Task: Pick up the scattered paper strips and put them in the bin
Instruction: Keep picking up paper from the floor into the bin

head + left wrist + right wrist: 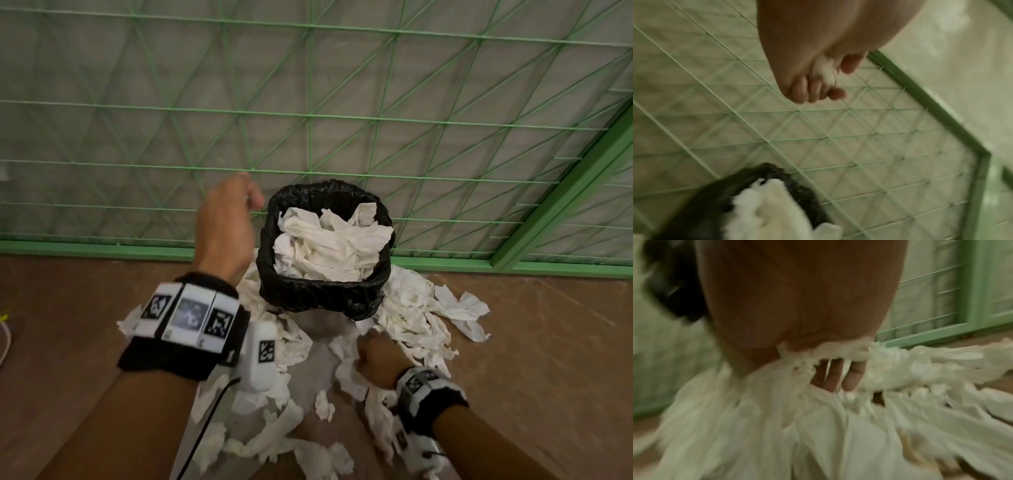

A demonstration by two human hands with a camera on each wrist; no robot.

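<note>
Too many white paper strips (pixel 411 308) to count lie on the floor around your one black-lined bin (pixel 322 294), itself heaped full. Your right hand (pixel 376 356) clutches a bunch below it. Your left hand (pixel 226 222), beside the bin before the green mesh fence (pixel 376 120), pinches a small scrap (pixel 824 69).

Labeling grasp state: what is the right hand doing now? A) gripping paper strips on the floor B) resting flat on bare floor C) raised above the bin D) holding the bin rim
A: the right hand closes on paper strips on the floor, below the bin.
</note>
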